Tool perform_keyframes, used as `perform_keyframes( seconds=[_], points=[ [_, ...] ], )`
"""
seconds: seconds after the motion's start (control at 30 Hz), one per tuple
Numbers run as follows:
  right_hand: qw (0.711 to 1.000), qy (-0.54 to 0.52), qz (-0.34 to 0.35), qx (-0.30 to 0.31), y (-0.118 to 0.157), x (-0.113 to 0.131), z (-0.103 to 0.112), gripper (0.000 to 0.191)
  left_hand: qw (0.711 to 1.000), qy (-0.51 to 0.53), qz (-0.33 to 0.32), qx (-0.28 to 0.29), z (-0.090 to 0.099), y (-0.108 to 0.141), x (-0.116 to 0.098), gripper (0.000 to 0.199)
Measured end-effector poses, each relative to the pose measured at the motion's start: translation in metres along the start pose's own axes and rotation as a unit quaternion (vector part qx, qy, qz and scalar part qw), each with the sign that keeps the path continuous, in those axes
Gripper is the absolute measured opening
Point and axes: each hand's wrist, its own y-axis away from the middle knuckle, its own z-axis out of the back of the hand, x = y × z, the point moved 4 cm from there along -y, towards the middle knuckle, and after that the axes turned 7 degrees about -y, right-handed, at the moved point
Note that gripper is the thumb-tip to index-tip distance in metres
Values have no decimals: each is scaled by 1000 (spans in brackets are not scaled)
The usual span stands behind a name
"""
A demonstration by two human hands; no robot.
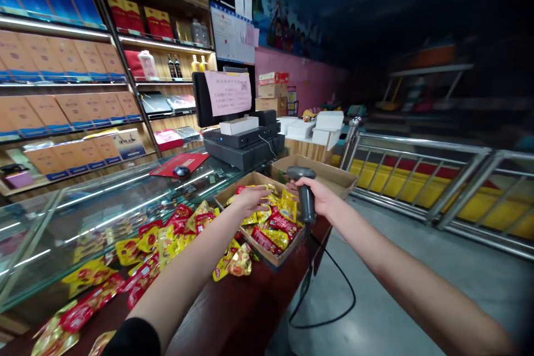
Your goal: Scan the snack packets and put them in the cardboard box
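Observation:
My right hand (320,196) is wrapped round a dark barcode scanner (307,200), held upright beside the right side of a cardboard box (275,258). From the scanner's handle a black cable (354,289) loops down past the counter edge. My left hand (251,200) reaches over the same box with its fingers stretched out. Red and yellow snack packets (273,228) fill that box. More snack packets (144,250) lie loose on the counter, to the left of and under my left forearm. Whether my left fingers touch a packet, I cannot tell.
A second cardboard box (346,178) stands behind the first. Farther back are a cash drawer (240,150), a monitor (202,100) and a mouse (181,171) on a red mat. The glass counter (104,200) runs left. Metal railings (417,178) stand at the right.

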Motion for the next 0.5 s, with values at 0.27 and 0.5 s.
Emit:
perform_keyframes(
  seconds=[0.27, 0.5],
  points=[
    [985, 26, -91, 143, 15, -77, -102, 16, 995, 53, -32, -74, 107, 79, 28, 38],
    [939, 80, -199, 268, 54, -201, -198, 14, 965, 60, -61, -248, 225, 213, 91, 41]
  ],
)
